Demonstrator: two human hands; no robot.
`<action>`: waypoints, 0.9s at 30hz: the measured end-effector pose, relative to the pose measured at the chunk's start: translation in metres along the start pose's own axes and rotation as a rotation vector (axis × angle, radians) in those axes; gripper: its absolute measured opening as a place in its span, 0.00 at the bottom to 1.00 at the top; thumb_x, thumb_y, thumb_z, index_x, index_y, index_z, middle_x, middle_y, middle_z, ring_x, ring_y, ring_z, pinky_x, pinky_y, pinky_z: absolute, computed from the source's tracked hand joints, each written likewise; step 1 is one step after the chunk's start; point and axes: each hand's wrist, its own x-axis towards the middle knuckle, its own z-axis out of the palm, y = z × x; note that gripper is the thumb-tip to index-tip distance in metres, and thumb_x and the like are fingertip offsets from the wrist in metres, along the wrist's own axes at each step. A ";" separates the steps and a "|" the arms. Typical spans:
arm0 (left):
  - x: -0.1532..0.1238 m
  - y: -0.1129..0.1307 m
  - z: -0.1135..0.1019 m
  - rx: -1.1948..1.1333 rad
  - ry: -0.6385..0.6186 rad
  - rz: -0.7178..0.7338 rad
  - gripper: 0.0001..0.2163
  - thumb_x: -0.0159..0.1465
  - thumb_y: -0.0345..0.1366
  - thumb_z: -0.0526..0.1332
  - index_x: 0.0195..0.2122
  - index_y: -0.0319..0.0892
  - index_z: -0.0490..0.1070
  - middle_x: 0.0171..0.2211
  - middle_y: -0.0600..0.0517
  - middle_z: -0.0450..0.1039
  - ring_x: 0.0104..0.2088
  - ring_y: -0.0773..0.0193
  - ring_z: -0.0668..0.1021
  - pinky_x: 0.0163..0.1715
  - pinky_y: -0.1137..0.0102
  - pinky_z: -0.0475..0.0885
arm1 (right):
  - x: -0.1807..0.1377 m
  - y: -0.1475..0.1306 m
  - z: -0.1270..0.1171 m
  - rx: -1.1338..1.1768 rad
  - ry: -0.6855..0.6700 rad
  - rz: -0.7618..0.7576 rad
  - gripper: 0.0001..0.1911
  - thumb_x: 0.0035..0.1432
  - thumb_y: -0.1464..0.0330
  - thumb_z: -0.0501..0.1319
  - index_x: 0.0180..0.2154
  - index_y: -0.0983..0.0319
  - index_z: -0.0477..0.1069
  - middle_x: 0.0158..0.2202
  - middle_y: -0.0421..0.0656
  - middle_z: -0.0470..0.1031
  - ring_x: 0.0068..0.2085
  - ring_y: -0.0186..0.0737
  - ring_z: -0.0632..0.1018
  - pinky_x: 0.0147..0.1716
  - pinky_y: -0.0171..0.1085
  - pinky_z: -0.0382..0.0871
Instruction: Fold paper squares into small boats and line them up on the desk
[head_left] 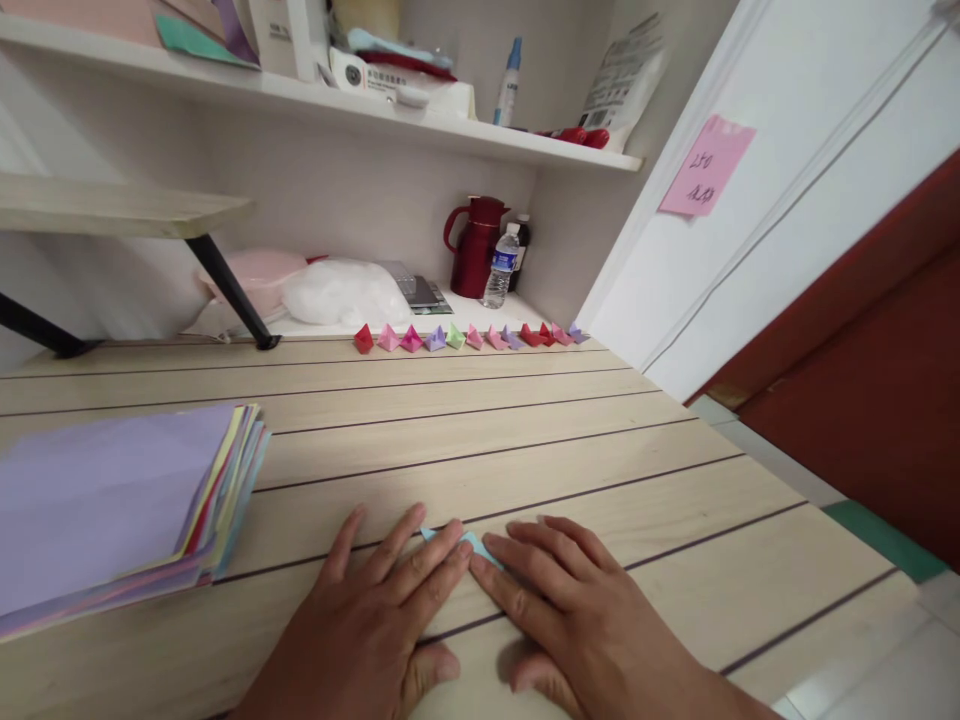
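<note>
A small piece of folded light-blue paper [474, 541] lies flat on the wooden table near its front. My left hand [375, 600] rests over its left part, fingers spread and fingertips pressing down. From the other side, my right hand [566, 600] covers the right part, with its fingers stretched out and their tips on the paper. Only a pointed left corner and the middle of the paper show between the fingers; the rest is hidden. Along the table's back edge stands a row of several small folded paper boats [411, 339] in red, pink, purple and green.
A stack of coloured paper sheets [112, 500] lies at the left. Behind the table are a red thermos jug [478, 250], a water bottle [502, 268] and a white plastic bag [345, 292]. A black-legged wooden stand [221, 285] rises at the back left.
</note>
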 end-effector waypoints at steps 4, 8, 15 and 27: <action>0.001 0.001 0.002 0.055 0.041 0.011 0.34 0.61 0.43 0.65 0.67 0.53 0.52 0.65 0.57 0.60 0.63 0.50 0.68 0.64 0.46 0.55 | 0.006 -0.013 0.005 -0.040 0.068 0.010 0.34 0.63 0.46 0.55 0.58 0.64 0.69 0.52 0.49 0.78 0.51 0.54 0.75 0.54 0.54 0.66; 0.001 0.005 0.000 0.010 -0.021 -0.054 0.32 0.62 0.43 0.65 0.66 0.56 0.55 0.64 0.57 0.62 0.64 0.49 0.67 0.65 0.44 0.52 | 0.006 -0.022 0.008 -0.040 0.066 0.033 0.34 0.64 0.48 0.56 0.58 0.67 0.69 0.54 0.52 0.76 0.53 0.56 0.75 0.55 0.55 0.66; -0.006 0.007 -0.006 -0.069 -0.069 -0.149 0.32 0.69 0.47 0.53 0.69 0.54 0.38 0.67 0.53 0.56 0.66 0.55 0.63 0.63 0.52 0.58 | -0.004 -0.022 0.001 0.097 -0.064 0.132 0.33 0.67 0.54 0.55 0.66 0.64 0.59 0.64 0.48 0.66 0.64 0.53 0.66 0.62 0.53 0.62; -0.059 0.085 0.034 0.184 0.338 -0.171 0.26 0.63 0.44 0.60 0.62 0.49 0.62 0.62 0.52 0.68 0.61 0.53 0.68 0.65 0.56 0.46 | -0.065 -0.054 0.006 0.075 0.166 -0.026 0.32 0.66 0.50 0.54 0.62 0.63 0.63 0.55 0.51 0.75 0.58 0.52 0.72 0.58 0.51 0.66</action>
